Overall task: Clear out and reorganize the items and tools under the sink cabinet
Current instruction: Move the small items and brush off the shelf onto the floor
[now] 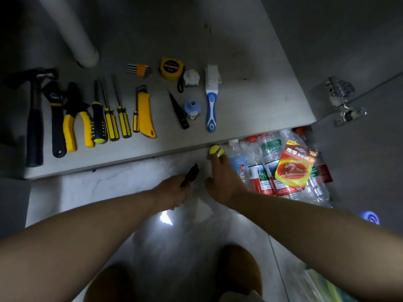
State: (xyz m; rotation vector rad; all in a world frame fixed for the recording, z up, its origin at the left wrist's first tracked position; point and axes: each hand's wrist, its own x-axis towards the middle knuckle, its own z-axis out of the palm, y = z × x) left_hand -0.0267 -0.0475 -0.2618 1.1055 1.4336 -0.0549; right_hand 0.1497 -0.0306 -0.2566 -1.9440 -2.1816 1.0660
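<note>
Cabinet floor (pixel 239 62): tools are laid out in a row, with a grey pipe (pixel 72 31) behind them, its top cut off by the frame. Bottles (pixel 261 162) are heaped on the tiles at right, partly covered by a red-and-yellow packet (pixel 292 166). Hammer (pixel 35 118) at far left, head lost in shadow; then wrench (pixel 57 118), pliers (pixel 75 120), screwdrivers (pixel 111 123), knife (pixel 145 114), brush (pixel 211 105).

Left hand (pixel 172 190): a black object (pixel 190 174) is gripped, fingers curled round it; kind not discernible. Right hand (pixel 222 177): a yellow round object (pixel 216 151) is pinched at the fingertips, just beside the cabinet edge; label unreadable.
</note>
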